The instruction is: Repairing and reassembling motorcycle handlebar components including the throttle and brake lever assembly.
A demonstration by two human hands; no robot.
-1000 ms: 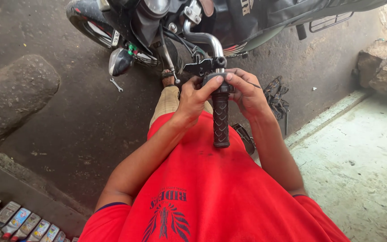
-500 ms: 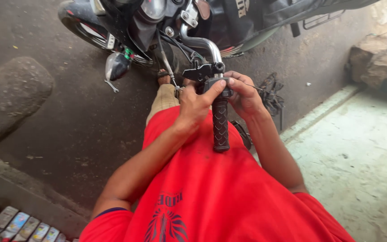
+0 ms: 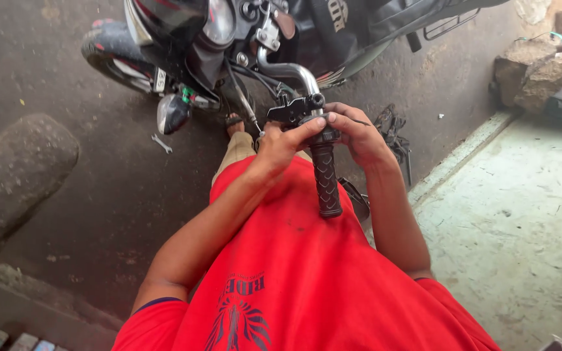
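- Left hand (image 3: 281,144): closed about the inner end of the grip (image 3: 325,179), thumb laid across the top of the black switch housing (image 3: 294,109) at the collar.
- Right hand (image 3: 358,133): cupped round the far side of the same collar, fingers curled and pressing on the housing; what the fingertips bear on is hidden, so I cannot tell whether a fastener or tool is between them.
- The grip, black ribbed rubber, sits on the end of the chromed handlebar (image 3: 291,71) and points back toward the person's red shirt (image 3: 307,279), just above the lap.
- The motorcycle (image 3: 242,39) stands ahead on the dark concrete floor (image 3: 99,195), front wheel to the left.
- A small spanner (image 3: 161,143) lies on that floor, well apart from both hands; a stone block (image 3: 14,175) sits further left.
- Judgement: work at the collar is best done with the left hand steadying the bar while the right applies even pressure.
- Judgement: keep the housing square to the bar and avoid pinching the cable (image 3: 245,104) running beside it.
- Judgement: twisting the rubber rather than the housing would risk tearing the grip.
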